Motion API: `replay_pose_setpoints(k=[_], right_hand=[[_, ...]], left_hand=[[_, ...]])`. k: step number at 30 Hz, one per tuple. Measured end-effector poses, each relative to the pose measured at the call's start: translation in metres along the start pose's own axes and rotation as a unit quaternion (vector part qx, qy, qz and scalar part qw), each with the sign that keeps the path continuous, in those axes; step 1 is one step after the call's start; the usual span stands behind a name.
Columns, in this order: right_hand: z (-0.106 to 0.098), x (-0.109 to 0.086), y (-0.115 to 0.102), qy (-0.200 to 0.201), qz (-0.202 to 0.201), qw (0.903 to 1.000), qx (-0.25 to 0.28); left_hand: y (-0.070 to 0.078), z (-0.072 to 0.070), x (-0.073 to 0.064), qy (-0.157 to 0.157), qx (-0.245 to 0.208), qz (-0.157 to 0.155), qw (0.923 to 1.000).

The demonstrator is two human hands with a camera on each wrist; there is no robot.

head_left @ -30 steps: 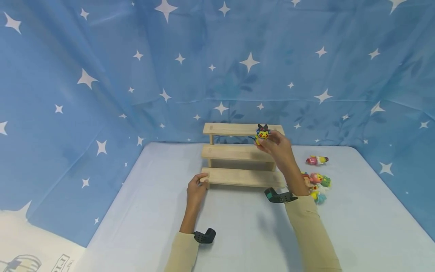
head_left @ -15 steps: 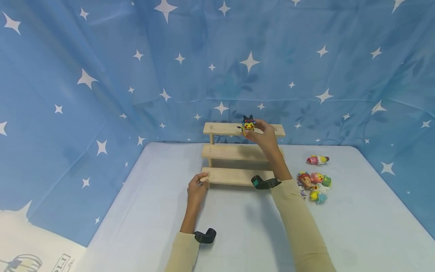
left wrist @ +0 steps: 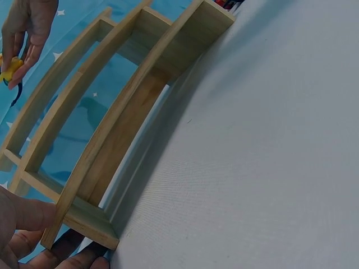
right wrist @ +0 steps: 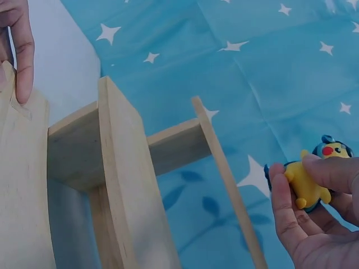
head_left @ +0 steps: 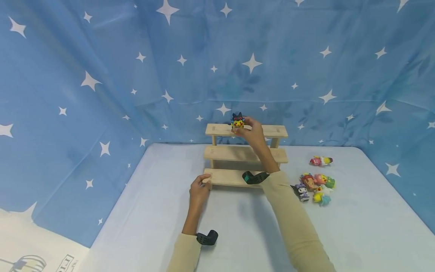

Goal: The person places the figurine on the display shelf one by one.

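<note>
A three-tier wooden display shelf (head_left: 244, 153) stands at the back of the table. My right hand (head_left: 254, 133) pinches a yellow figurine (head_left: 238, 123) with a dark eared hood, upright near the top tier in the head view. In the right wrist view the thumb and fingers grip the figurine (right wrist: 307, 182) round its body, apart from the top board (right wrist: 230, 179). At the shelf's left end my left hand (head_left: 199, 190) grips the lowest tier. The left wrist view has the thumb (left wrist: 31, 216) on the board's top and the other fingers at its end and underside.
Several small colourful figurines (head_left: 319, 181) lie in a cluster right of the shelf, with a purple and white one (head_left: 301, 192) at its left. A pink and yellow figurine (head_left: 321, 161) lies farther back. A blue star-patterned curtain (head_left: 190, 75) hangs behind the white table (head_left: 163, 170).
My right hand has carried the yellow figurine left and up, from the shelf's right part towards the middle of the top tier. The left hand keeps its hold on the lowest tier.
</note>
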State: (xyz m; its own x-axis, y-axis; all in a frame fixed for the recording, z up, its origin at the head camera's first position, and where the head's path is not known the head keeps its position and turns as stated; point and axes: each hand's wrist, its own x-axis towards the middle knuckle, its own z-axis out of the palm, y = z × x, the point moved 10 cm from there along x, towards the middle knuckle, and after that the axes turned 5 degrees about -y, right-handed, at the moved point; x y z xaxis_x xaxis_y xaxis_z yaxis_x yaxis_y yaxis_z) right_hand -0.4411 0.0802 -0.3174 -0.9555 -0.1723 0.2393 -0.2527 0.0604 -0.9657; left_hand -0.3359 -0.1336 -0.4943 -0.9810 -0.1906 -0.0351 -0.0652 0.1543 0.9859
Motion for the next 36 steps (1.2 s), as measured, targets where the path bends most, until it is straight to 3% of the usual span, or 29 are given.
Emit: replay_pose_setpoints(k=[8, 17, 28, 36], right_hand=[[0.009, 0.011, 0.002, 0.005, -0.003, 0.9984, -0.056], [0.016, 0.023, -0.005, 0.029, -0.043, 0.9863, -0.156], [0.017, 0.029, 0.009, 0.056, -0.012, 0.9833, -0.173], [0.022, 0.034, 0.012, 0.06, -0.026, 0.9807, -0.185]], left_hand=[[-0.001, -0.001, 0.0, 0.002, 0.006, 0.0, 1.0], [0.001, 0.001, 0.001, -0.009, 0.003, 0.007, 0.9999], [0.001, 0.002, 0.0, -0.014, 0.0, -0.001, 0.9999], [-0.002, 0.0, 0.001, -0.008, -0.002, -0.002, 1.0]])
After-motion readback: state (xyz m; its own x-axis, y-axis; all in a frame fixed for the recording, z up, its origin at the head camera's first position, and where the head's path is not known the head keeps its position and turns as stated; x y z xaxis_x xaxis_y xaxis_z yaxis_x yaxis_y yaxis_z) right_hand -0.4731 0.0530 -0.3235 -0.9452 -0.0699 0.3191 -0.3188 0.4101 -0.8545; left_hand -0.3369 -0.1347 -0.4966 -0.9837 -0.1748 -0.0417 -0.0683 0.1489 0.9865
